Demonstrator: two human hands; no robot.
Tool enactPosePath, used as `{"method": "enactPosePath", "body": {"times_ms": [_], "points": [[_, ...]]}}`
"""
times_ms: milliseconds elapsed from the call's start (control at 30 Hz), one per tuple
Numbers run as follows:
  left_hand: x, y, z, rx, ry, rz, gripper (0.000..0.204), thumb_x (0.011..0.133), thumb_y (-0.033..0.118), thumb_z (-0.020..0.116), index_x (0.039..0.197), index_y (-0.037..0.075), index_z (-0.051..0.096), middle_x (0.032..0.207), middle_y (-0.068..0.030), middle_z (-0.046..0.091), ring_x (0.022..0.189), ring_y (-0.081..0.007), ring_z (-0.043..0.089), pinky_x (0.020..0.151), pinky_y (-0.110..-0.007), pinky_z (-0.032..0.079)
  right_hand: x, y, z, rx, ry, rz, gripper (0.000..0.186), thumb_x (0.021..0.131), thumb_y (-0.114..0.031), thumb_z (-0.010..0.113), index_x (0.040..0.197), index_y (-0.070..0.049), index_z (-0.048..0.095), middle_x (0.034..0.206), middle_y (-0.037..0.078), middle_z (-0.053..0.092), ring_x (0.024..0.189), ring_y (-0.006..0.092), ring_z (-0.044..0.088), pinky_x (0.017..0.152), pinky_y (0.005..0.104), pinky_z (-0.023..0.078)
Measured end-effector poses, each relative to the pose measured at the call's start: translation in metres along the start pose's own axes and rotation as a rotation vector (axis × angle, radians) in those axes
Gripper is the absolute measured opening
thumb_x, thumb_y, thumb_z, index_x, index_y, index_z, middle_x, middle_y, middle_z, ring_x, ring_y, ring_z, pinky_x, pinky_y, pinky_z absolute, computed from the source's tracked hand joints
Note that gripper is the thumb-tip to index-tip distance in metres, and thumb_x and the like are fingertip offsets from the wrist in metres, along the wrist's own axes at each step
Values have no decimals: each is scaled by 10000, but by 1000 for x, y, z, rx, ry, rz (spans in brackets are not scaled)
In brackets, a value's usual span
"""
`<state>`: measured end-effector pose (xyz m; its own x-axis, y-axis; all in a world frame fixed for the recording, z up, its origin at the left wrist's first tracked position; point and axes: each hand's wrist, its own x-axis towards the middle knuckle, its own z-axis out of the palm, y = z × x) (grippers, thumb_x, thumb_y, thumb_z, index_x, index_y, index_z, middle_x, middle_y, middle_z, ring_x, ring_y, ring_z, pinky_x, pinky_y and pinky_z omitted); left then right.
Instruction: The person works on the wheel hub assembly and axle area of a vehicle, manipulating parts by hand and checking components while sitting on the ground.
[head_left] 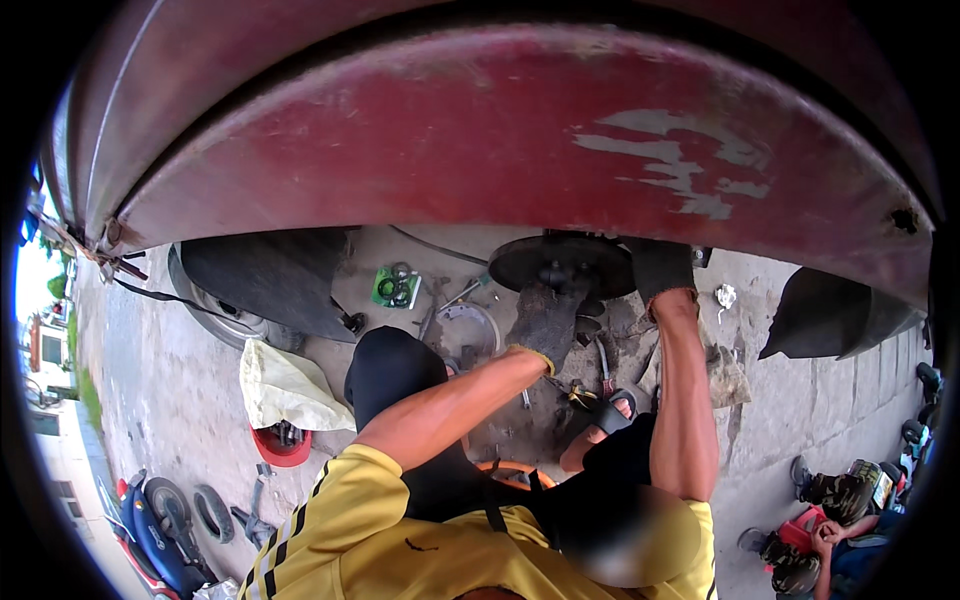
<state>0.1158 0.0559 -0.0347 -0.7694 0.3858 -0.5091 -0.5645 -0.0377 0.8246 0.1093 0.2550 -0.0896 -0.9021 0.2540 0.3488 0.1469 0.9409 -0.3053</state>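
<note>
Under the red fender (430, 140) sits a dark round brake disc (515, 265) with a raised hub (556, 272) at its middle. My left hand (545, 325), in a grey work glove, reaches to the front of the hub; its fingers look curled there, but the dark glove blends with the part. At the disc's right side is my right hand (662, 268) in a dark glove, its fingertips hidden by the fender and shadow. On the ground below lie red-handled pliers (606, 368), a metal ring (470, 328) and a long-handled tool (465, 292).
Black mud flaps (270, 275) (835, 315) hang at both sides. A green packet with black rings (396, 287) lies left of the disc. A pale sack (290, 385) covers part of a red container (282, 445). A motorbike (160, 535) stands lower left; another person (835, 535) sits lower right.
</note>
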Motion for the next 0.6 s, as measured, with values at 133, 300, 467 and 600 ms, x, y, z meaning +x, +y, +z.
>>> {"method": "enactPosePath", "body": {"times_ms": [133,300,467,600], "points": [[7,-9,-3,-45,-67,-34,458,886,336,676,1122,-19,510,942,-154,682,739,-212,684,583,-306,507,-2,7,7,-62,39,-47,343,913,-314,509,1167,-138,656,1255,139,604,1205,339,516,1046,461,356],[13,-28,-9,120,-70,188,421,947,281,584,1191,-49,488,1016,-156,667,827,-230,682,653,-333,541,6,-21,-22,-29,19,-48,358,900,-323,550,1148,-84,647,1186,172,630,1118,356,567,966,457,423],[23,-36,-18,409,-127,365,371,961,229,554,1204,-47,504,1020,-168,664,853,-283,683,656,-337,559,12,-34,-30,289,81,173,405,863,-356,599,1114,-42,645,1139,186,644,1083,369,576,933,455,434],[6,-6,-6,-138,-82,-115,348,926,199,621,1177,-28,539,1035,-182,660,848,-311,684,648,-364,572,16,-20,-42,628,25,148,411,827,-292,658,1108,7,621,1058,170,651,1016,295,598,895,399,451]]}}
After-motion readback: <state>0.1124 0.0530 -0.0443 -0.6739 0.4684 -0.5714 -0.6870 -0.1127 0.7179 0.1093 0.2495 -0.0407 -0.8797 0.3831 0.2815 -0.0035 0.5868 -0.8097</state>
